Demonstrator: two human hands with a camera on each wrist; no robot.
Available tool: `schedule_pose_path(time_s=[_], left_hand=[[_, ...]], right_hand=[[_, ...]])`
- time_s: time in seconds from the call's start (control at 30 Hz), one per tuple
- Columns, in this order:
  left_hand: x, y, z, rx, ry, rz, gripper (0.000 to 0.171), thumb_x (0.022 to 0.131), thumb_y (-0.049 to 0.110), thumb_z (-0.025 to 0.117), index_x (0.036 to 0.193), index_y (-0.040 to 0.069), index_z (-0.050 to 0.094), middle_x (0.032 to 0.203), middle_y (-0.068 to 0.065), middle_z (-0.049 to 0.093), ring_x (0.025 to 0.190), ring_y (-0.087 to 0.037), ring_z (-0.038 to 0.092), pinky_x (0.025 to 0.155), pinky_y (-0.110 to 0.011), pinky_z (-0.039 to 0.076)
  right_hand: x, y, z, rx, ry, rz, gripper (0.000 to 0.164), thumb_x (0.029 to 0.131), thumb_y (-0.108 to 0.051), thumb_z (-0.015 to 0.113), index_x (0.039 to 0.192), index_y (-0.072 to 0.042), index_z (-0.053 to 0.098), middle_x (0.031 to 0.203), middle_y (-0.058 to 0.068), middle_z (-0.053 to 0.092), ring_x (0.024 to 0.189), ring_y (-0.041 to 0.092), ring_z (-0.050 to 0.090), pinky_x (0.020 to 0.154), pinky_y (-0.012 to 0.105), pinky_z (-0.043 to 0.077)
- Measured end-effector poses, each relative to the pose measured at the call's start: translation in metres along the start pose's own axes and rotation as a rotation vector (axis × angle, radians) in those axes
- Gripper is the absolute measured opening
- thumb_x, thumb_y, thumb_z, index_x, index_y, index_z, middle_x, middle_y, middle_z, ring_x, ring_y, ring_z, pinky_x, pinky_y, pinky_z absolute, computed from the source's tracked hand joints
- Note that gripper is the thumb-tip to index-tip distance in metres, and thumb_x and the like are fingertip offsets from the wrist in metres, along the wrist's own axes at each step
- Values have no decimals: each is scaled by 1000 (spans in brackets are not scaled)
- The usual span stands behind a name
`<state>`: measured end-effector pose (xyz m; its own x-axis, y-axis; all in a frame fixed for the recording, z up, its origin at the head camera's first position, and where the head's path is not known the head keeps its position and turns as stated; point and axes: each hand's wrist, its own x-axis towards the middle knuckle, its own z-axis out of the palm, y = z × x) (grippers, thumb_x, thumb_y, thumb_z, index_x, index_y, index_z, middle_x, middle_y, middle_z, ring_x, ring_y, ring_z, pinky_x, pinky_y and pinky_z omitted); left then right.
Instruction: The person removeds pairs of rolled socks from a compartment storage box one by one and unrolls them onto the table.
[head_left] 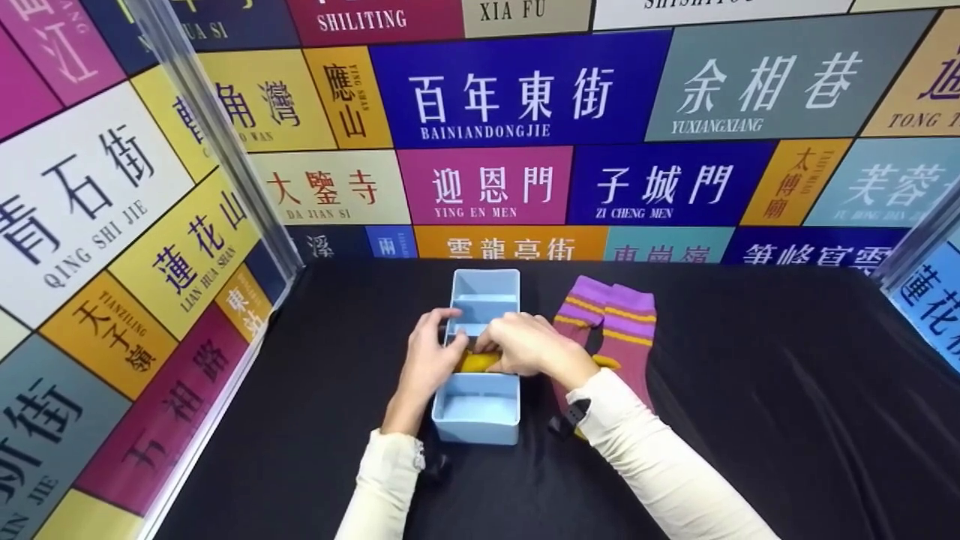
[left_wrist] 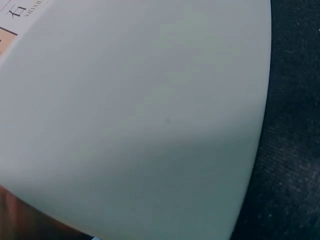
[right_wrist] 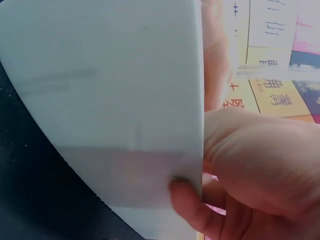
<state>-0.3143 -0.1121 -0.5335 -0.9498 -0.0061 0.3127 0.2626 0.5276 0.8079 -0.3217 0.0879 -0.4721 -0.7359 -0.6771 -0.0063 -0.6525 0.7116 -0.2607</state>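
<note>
A long light-blue divided box (head_left: 476,427) stands on the black cloth. A mustard-yellow cloth bundle (head_left: 476,364), perhaps a folded sock, fills a middle compartment. My right hand (head_left: 529,341) reaches in from the right, its fingers bent down and holding the bundle. At the left wall my left hand (head_left: 435,352) grips the rim, thumb beside the bundle. In the right wrist view, pale box wall covers much of the picture, with a fingertip (right_wrist: 187,202) against it. Pale wall also fills most of the left wrist view, hiding nearly all of the left hand.
Right of the box lies a pair of striped socks (head_left: 630,330), purple at the cuffs and mauve below, partly under the right forearm. Black cloth (head_left: 750,420) covers the table. Sign-printed panels (head_left: 517,97) stand behind and at both sides.
</note>
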Motion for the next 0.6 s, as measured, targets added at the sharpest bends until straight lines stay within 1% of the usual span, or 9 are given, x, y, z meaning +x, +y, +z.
schedule_pose_path(time_s=[0.1, 0.23, 0.33, 0.43, 0.5, 0.6], left_hand=[[1, -1, -1, 2, 7, -5, 37, 95, 15, 75, 131, 11, 73, 133, -15, 70, 119, -33, 69, 106, -47, 55], [1, -1, -2, -13, 25, -24, 36, 93, 13, 76, 130, 11, 74, 132, -15, 70, 118, -35, 71, 105, -48, 56], [0, -1, -2, -31, 33, -37, 36, 93, 12, 76, 129, 11, 74, 131, -16, 70, 118, -37, 71, 105, -49, 56], [0, -1, -2, -42, 33, -41, 37, 93, 12, 75, 130, 12, 75, 132, -15, 70, 117, -37, 72, 105, -49, 56], [0, -1, -1, -47, 33, -43, 37, 93, 12, 75, 130, 12, 75, 133, -15, 70, 117, -36, 72, 104, -48, 57], [-1, -2, 0, -55, 35, -50, 37, 93, 12, 73, 130, 14, 75, 133, -13, 70, 116, -33, 73, 103, -47, 57]], right_hand=[[-2, 0, 0, -9, 9, -11, 23, 93, -36, 87, 116, -31, 85, 106, -11, 82, 89, 20, 72, 73, 44, 59], [-8, -2, -2, -6, 23, -20, 21, 95, -32, 85, 116, -30, 84, 96, -8, 78, 80, 20, 65, 61, 40, 51], [-14, -3, -4, 1, 35, -10, 24, 96, -31, 84, 120, -29, 82, 95, -5, 76, 77, 20, 61, 58, 37, 46], [-20, -4, -7, 10, 60, -2, 30, 96, -31, 83, 126, -25, 80, 104, -3, 77, 82, 20, 63, 61, 38, 48], [-25, -4, -9, 18, 83, -9, 34, 97, -31, 82, 130, -22, 78, 111, -1, 78, 88, 22, 65, 68, 40, 52], [-33, -3, -14, 41, 121, -33, 35, 99, -30, 80, 131, -17, 76, 119, 1, 77, 96, 23, 68, 79, 43, 58]])
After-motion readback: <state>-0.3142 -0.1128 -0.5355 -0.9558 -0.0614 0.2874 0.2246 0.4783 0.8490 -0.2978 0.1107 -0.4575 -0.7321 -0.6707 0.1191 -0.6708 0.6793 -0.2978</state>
